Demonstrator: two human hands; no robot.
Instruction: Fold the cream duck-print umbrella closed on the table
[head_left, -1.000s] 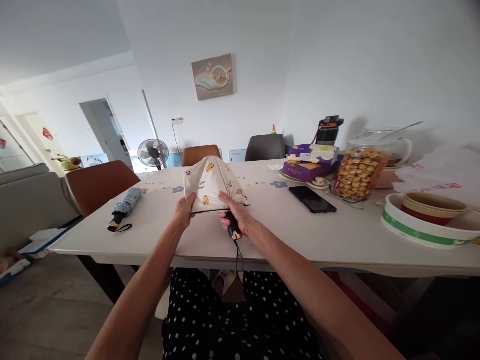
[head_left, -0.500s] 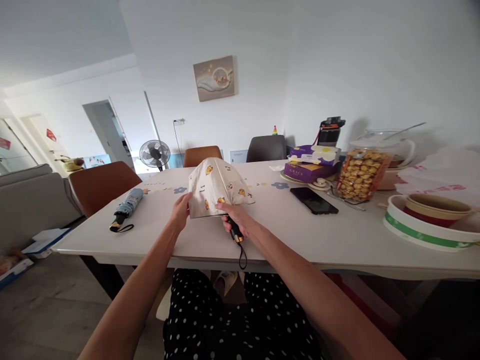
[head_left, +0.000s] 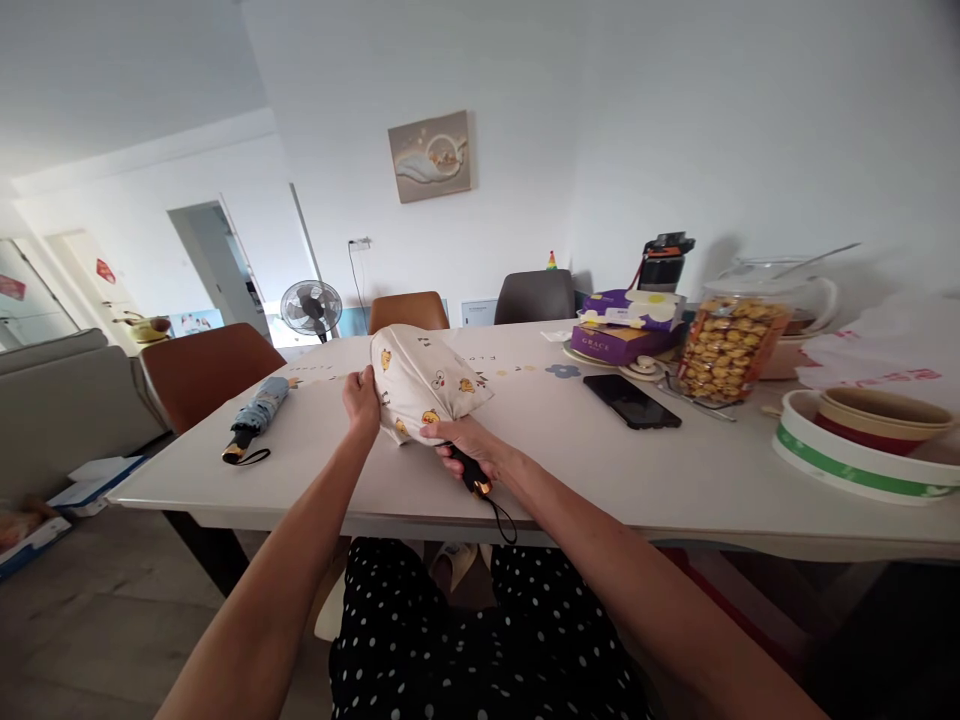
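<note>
A cream umbrella (head_left: pixel 421 378) with yellow duck prints is held between my two hands, its loose canopy folds partly spread above the table. My right hand (head_left: pixel 469 450) is closed round the top of its black handle, thumb against the fabric. From the gold-ringed handle end hangs a black wrist strap. My left hand (head_left: pixel 364 403) is closed on the canopy's left edge, the fingers partly hidden behind the cloth. To the left, a folded blue umbrella (head_left: pixel 259 408) lies on the table with its black handle toward me.
On the white table (head_left: pixel 315 490), a black phone (head_left: pixel 631 401) lies right of my hands. Farther right stand purple boxes (head_left: pixel 619 342), a jar of round snacks (head_left: pixel 731 345) and stacked bowls (head_left: pixel 847 460). Chairs (head_left: pixel 206 370) stand at the far and left sides.
The umbrella has turned in my hands, its handle end swinging right and its canopy tilting left. My left hand has risen slightly with the fabric, which looks more gathered.
</note>
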